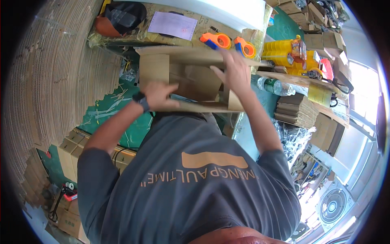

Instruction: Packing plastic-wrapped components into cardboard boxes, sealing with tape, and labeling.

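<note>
In front of my waist a brown cardboard box [195,77] is tipped so its open side faces up toward me, and I can see into its hollow. Its flaps stand along the far and near edges. At its near left corner my left hand [159,95], with a dark watch on the wrist, is closed over the near edge. My right hand [235,73] reaches over the box's right side toward the far flap, with fingers stretched and the thumb apart. Motion blurs both hands and the flap edges, so the exact contact of the right fingertips is unclear.
Beyond the box, a workbench [166,40] bears two orange tape dispensers [219,40] [245,47], a paper sheet [172,25] and a black bag [124,18]. Tall stacks of flat cardboard [53,77] rise on my left. Yellow tape rolls [278,53] and plastic bottles [271,86] are at right.
</note>
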`<state>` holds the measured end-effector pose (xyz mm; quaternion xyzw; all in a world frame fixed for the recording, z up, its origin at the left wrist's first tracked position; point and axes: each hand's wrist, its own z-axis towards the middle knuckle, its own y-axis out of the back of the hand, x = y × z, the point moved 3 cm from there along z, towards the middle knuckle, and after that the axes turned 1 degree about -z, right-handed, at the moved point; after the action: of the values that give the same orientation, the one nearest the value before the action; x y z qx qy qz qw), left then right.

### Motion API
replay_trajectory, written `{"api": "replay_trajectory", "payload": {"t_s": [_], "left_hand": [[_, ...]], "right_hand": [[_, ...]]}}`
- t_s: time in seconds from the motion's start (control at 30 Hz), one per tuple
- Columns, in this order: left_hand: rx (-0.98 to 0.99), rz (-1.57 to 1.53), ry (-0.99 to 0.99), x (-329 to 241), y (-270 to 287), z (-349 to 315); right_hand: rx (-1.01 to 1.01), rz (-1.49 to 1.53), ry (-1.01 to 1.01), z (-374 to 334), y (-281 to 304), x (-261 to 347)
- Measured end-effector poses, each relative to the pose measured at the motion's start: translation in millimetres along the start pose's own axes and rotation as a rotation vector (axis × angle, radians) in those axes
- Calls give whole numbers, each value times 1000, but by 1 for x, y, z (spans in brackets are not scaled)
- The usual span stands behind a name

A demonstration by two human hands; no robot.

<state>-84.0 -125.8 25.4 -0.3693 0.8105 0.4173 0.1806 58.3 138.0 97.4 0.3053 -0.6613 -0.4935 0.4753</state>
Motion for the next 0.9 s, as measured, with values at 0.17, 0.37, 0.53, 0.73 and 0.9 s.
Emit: {"api": "replay_trajectory", "payload": {"t_s": [0.17,0.37,0.53,0.73,0.9], "left_hand": [[-860,248,-161,56,-32,61],[-782,381,-192,19,-109,54],[-869,367,-82,-50,-42,90],[-656,370,27,-34,-53,115],[-584,386,-27,-43,-32,129]], "right_hand": [[-115,-233,253,33,-39,-77],[-4,57,234,-61,-90,-53],[57,246,333,-73,-108,-77],[-352,-35,-226,18,-98,-222],[55,-136,-361,45,-114,-319]]}}
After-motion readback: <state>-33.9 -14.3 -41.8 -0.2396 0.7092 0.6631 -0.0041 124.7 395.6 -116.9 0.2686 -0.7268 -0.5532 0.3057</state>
